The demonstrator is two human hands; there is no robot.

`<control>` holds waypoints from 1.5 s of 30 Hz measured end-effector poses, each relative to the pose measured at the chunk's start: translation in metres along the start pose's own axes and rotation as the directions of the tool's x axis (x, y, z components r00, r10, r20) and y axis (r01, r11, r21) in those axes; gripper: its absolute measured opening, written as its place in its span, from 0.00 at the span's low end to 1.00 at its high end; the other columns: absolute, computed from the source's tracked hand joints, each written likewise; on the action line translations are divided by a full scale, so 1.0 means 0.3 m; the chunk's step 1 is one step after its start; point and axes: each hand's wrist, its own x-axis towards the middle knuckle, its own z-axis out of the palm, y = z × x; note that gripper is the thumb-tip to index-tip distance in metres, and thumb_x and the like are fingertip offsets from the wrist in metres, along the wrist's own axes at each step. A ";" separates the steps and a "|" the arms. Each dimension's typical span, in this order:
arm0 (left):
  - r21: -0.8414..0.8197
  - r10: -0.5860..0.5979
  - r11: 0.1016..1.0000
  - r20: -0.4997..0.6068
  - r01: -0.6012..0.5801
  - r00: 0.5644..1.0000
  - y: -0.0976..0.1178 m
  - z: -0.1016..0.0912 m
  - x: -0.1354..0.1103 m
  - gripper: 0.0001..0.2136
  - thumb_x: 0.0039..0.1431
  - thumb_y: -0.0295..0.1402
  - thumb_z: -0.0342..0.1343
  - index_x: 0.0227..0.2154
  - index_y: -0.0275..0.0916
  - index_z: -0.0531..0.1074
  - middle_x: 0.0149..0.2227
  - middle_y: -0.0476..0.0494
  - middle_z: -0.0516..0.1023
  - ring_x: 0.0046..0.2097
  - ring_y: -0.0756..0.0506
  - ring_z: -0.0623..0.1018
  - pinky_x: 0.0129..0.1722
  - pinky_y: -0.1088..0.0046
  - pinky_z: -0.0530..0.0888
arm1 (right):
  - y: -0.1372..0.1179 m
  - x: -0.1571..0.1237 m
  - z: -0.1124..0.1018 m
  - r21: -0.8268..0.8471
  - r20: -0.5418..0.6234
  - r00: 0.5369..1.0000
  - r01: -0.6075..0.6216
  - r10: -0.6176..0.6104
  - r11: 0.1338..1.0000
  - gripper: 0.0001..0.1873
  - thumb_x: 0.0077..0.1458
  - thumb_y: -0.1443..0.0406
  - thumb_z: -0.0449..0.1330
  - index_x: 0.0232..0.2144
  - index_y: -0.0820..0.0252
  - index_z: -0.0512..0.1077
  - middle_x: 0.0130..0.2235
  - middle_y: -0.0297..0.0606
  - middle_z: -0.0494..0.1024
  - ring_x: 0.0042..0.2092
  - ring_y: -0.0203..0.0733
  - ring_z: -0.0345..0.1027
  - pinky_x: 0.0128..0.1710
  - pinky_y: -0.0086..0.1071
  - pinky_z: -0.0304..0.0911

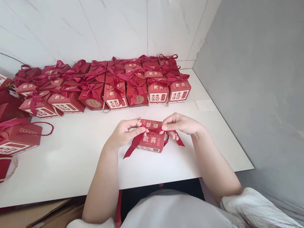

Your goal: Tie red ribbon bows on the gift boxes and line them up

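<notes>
We hold a red ribbon [135,142] between both hands, over the top of a small red box [150,139] that sits on the white tabletop [92,169], centred in front of us and near the front edge. The grip of our left hand [124,132] is pinched on the ribbon, thumb against forefinger, just above the left part of the box lid. The grip of our right hand [183,123] is clamped on the ribbon too, over the lid's right part, its lower fingers curled beneath. One ribbon tail slants down on the left of the box and another on the right; we cannot tell how far the knot is formed between the fingers. A twisted dark red cord [167,140] shows at the box's right side.

Beyond our hands, packed rows of red boxes [158,91] with tied bows stand against the tiled wall [118,22]. Most in the front row bear a pale panel, while two carry a round golden emblem. To our left we see larger red boxes [18,134], one with a looped handle. A pale slip [205,105] lies near the tabletop's right edge, and an opened carton [43,225] stands below at left.
</notes>
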 end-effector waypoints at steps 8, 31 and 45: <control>0.039 0.106 0.994 -0.067 -0.104 0.992 -0.025 0.030 0.010 0.12 0.62 0.41 0.59 0.28 0.38 0.78 0.30 0.50 0.81 0.40 0.47 0.80 0.71 0.55 0.54 | -0.020 -0.016 0.013 -0.385 -0.125 0.903 0.338 -0.412 0.858 0.07 0.57 0.58 0.66 0.32 0.53 0.82 0.42 0.38 0.73 0.43 0.39 0.69 0.46 0.37 0.67; 0.151 0.193 0.974 -0.171 -0.168 0.966 -0.018 0.037 0.014 0.08 0.61 0.38 0.61 0.32 0.40 0.80 0.33 0.46 0.80 0.37 0.47 0.78 0.52 0.64 0.73 | 0.039 0.082 0.045 -0.213 -0.153 0.876 0.422 -0.457 0.881 0.15 0.64 0.55 0.59 0.30 0.55 0.77 0.38 0.34 0.81 0.43 0.40 0.74 0.68 0.45 0.45; -0.025 0.080 0.996 -0.108 -0.084 0.991 -0.019 0.060 0.017 0.10 0.63 0.38 0.58 0.33 0.37 0.79 0.33 0.43 0.80 0.36 0.47 0.79 0.39 0.71 0.76 | 0.061 0.069 0.023 0.038 -0.129 0.886 0.453 -0.445 0.891 0.06 0.57 0.61 0.67 0.36 0.51 0.84 0.41 0.38 0.74 0.47 0.42 0.73 0.52 0.40 0.70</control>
